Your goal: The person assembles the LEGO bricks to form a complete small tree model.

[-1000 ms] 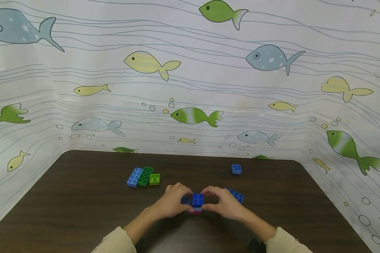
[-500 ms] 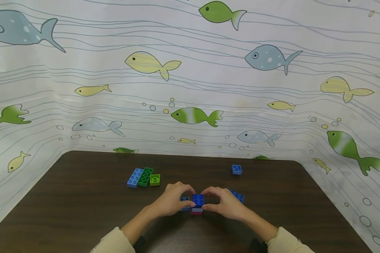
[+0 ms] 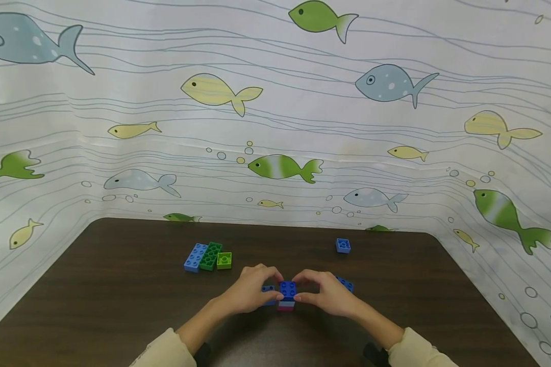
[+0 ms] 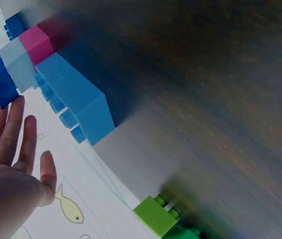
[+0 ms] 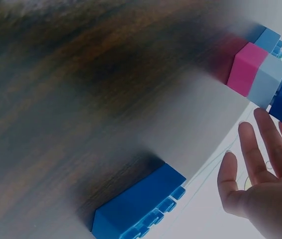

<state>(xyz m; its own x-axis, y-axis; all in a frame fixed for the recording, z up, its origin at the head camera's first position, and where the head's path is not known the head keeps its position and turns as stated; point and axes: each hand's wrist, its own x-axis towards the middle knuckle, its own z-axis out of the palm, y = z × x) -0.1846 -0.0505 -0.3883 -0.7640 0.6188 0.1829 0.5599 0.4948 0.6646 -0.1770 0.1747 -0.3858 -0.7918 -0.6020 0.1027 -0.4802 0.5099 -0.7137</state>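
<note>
My left hand [image 3: 245,290] and my right hand [image 3: 328,295] both pinch the same dark blue block [image 3: 287,289], one from each side, with thumbs in front and fingers behind. It sits at the top of a little tower on the brown tabletop [image 3: 96,290]. Under it is a pale block [image 5: 267,82], and a pink block [image 5: 246,68] is at the bottom. From my right wrist I can see some bumps between the dark blue one and the pale one. A long blue block [image 4: 76,94] is just beside the tower, by my left hand. Another blue block [image 5: 136,204] lies near my right hand. Farther back on the left, a light blue block [image 3: 195,257], a green block [image 3: 210,256] and a lime block [image 3: 224,260] are close together. A small blue block [image 3: 343,245] is back on the right.
</note>
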